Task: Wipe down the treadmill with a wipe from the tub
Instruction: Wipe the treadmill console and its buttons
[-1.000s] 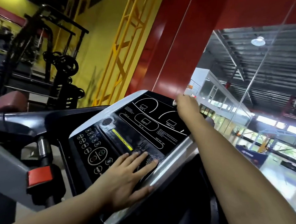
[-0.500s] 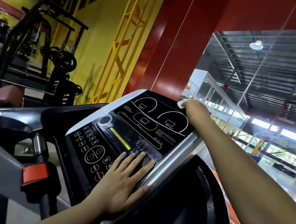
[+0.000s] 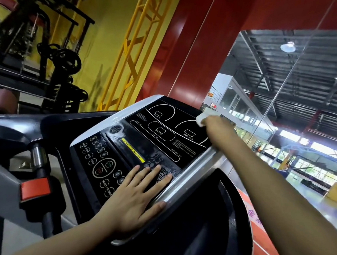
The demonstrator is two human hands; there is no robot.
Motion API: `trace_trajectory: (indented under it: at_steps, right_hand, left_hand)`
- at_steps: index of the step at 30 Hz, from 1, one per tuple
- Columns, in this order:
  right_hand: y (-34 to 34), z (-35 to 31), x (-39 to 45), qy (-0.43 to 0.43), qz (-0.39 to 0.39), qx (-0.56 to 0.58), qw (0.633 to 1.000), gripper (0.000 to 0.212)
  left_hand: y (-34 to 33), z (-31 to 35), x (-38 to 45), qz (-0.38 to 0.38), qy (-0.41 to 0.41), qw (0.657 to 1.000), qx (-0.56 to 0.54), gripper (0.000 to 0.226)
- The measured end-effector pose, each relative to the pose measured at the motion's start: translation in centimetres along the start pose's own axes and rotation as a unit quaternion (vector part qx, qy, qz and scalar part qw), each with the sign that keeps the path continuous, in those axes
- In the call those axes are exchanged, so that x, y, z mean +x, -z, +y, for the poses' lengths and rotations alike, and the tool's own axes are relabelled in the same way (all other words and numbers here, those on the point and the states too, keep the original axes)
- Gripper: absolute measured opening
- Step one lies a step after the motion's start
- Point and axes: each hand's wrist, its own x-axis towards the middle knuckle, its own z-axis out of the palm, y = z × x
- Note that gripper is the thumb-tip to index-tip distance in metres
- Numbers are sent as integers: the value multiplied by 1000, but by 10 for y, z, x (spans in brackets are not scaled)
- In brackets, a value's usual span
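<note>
Our right hand (image 3: 216, 128) pinches the wipe (image 3: 200, 119) at the console's (image 3: 162, 144) far right corner; the unwiped panel runs down-left toward our left hand (image 3: 133, 198), spread flat.

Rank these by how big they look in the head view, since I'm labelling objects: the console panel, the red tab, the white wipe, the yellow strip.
1. console panel, by far the largest
2. red tab
3. yellow strip and white wipe: too close to rank; the right hand covers part of the wipe, which is also farther away.
</note>
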Motion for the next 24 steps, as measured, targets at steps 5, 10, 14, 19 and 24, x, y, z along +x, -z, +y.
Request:
trace_trajectory:
  at_steps: [5,10,14,19,24]
  right_hand:
    - [-1,4,-12,-60,16,65,996,53]
    - [-32,-36,-37,134,-111,85,981,37]
    - [-7,7,-14,-3,-59,-18,998,46]
    - [-1,21,-30,-32,16,5,999,42]
    - [-23,-63,-91,138,-107,61,983,52]
  left_hand:
    - [-1,1,-1,1,0,1000,-1,62]
    - [0,1,-1,4,-2,1000,4,63]
    - [0,0,-1,7,-4,1000,-3,63]
    - [1,1,-2,0,4,1000,0,64]
    - [2,-2,-1,-3,7,1000,30,65]
